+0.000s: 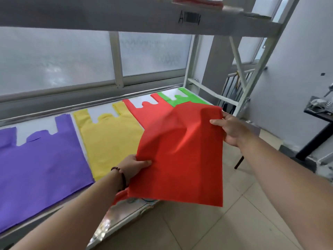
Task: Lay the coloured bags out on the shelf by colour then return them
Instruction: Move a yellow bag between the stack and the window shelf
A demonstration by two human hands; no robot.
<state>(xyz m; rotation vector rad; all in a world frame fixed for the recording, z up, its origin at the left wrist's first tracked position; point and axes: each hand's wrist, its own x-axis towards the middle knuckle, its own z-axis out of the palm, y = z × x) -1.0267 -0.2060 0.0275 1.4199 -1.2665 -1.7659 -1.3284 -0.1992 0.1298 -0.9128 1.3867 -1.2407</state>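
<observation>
Two hands: left hand [134, 166] and right hand [228, 129] each pinch an edge of the held red bag [182, 154].
Shelf [45, 123]: purple bag [37, 159], yellow bag [110, 138], red bag [149, 112], green bag [187, 98] flat, left to right end.

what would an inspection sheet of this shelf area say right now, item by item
surface: white shelf, bags laid flat along it, a frosted window behind.
job's things: purple bag, yellow bag, red bag on the shelf and green bag lie in a row, left to right; a second red bag is held up in front of them.
clutter: shiny packaging at the shelf's front edge.
hands: left hand pinches the held red bag's left edge; right hand grips its top right corner.
cables: nothing seen.
surroundings: upper shelf overhead, tiled floor, dark table at right.
</observation>
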